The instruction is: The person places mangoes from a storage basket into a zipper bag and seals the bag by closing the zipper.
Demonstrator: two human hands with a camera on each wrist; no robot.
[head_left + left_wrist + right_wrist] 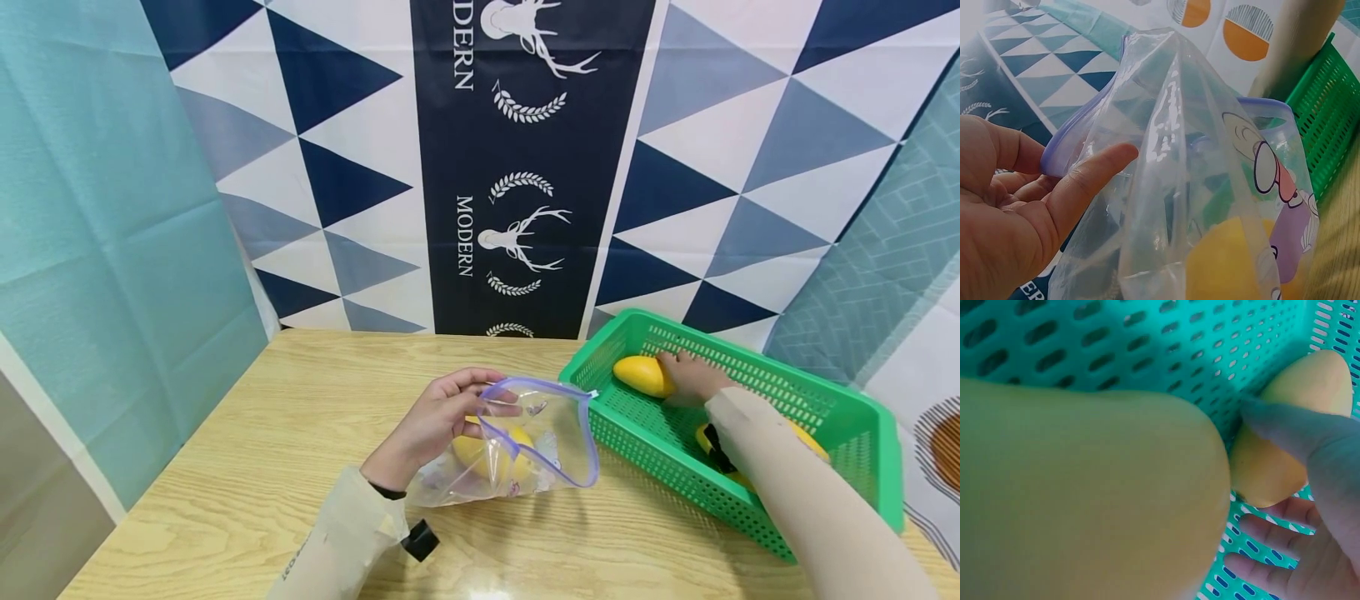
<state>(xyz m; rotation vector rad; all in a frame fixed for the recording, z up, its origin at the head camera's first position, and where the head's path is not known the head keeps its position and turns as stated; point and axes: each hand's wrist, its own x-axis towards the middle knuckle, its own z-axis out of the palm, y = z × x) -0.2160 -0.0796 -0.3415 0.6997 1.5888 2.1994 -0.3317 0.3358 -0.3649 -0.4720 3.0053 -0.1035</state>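
My left hand (450,408) holds the purple-rimmed mouth of a clear zip bag (577,446), thumb on one side of the film and fingers on the other. Through the film a yellow mango (476,457) shows inside the bag, which lies on the table. Over to the right, my right hand (690,379) reaches down into a green basket (888,467). There it grips one end of a yellow mango (637,373), the thumb (1291,428) across it and the fingers (1272,537) along its other side.
More mangoes lie in the basket, one large mango (1097,494) close to the right wrist camera and another mango (810,442) partly behind the right forearm. The wooden table (247,433) meets a patterned cloth (360,250) at the back.
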